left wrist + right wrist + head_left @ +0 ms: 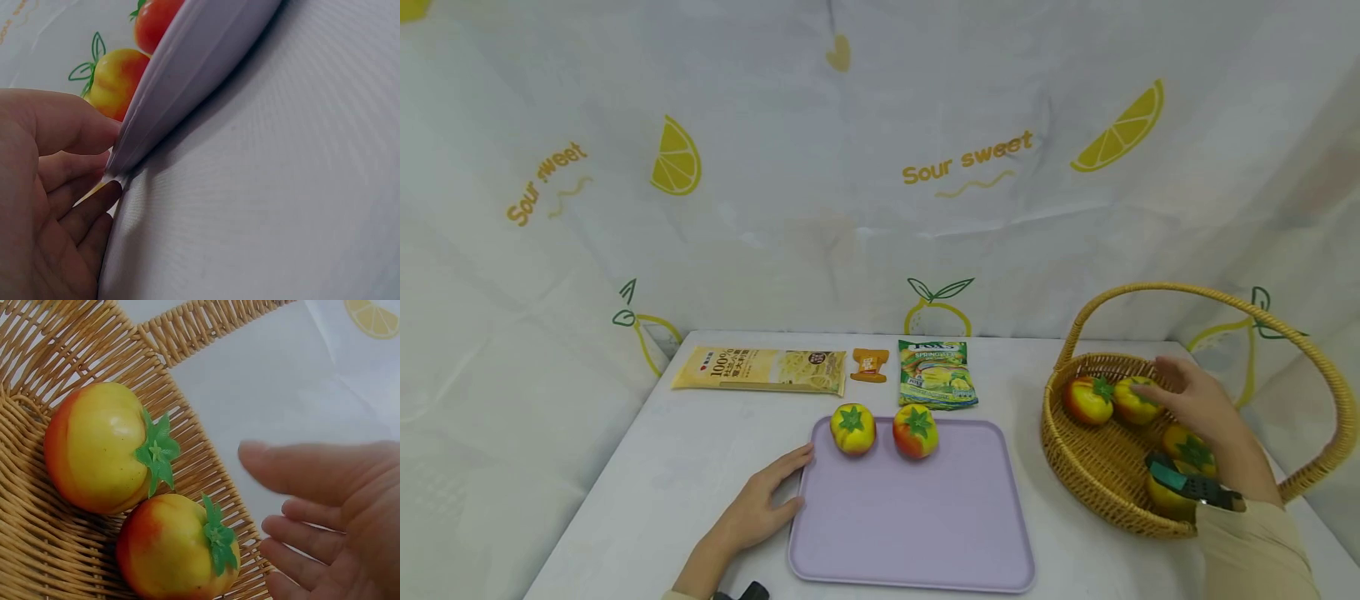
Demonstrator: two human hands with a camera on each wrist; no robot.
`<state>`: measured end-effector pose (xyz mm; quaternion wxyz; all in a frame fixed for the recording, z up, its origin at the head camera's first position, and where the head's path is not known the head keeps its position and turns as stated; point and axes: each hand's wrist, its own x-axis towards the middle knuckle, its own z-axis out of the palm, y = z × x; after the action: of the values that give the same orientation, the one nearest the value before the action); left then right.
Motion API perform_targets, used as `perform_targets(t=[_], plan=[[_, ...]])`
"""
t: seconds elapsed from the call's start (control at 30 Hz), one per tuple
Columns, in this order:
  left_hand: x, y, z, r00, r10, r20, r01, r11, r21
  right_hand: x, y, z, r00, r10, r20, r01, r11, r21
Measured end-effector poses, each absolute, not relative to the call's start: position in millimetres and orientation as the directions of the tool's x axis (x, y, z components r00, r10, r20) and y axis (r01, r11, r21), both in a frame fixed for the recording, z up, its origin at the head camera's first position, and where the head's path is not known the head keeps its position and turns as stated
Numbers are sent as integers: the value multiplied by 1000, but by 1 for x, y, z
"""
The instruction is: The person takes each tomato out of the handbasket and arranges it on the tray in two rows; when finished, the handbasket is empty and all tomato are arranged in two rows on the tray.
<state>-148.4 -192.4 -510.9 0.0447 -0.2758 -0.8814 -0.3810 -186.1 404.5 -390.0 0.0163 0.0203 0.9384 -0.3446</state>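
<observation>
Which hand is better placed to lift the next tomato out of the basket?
Probably the right hand: it hovers open inside the basket, beside a tomato. The left hand rests against the tray.

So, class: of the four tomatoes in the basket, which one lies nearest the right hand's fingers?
The second tomato from the left, just under the right hand; its fingers hover right over it.

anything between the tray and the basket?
Nothing: in the head view, only bare white table separates the purple tray from the wicker basket.
</observation>
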Motion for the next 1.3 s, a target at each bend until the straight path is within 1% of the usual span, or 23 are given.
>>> perform_targets(t=[0.27, 0.4, 0.5, 0.63, 0.93, 1.17, 1.3], plan=[[-148, -192, -509, -853, 449, 265, 500, 563, 658, -189, 412, -395, -987, 59, -150, 138, 792, -595], [-148, -191, -508, -859, 441, 258, 490, 569, 660, -191, 414, -397, -984, 53, -173, 145, 802, -579], [-148, -191, -509, -859, 442, 258, 491, 568, 661, -193, 415, -400, -982, 42, -183, 144, 795, -589], [-149, -192, -512, -852, 450, 266, 504, 572, 647, -194, 416, -402, -983, 27, -183, 132, 795, -592], [-150, -193, -512, -849, 451, 274, 510, 565, 649, -199, 417, -408, -993, 29, -113, 82, 865, -495], [-150, -193, -511, -850, 451, 273, 509, 564, 650, -201, 417, -408, -992, 43, -120, 91, 898, -430], [-150, -193, -511, -852, 450, 268, 504, 564, 654, -201, 416, -409, -992, 44, -119, 90, 903, -420]])
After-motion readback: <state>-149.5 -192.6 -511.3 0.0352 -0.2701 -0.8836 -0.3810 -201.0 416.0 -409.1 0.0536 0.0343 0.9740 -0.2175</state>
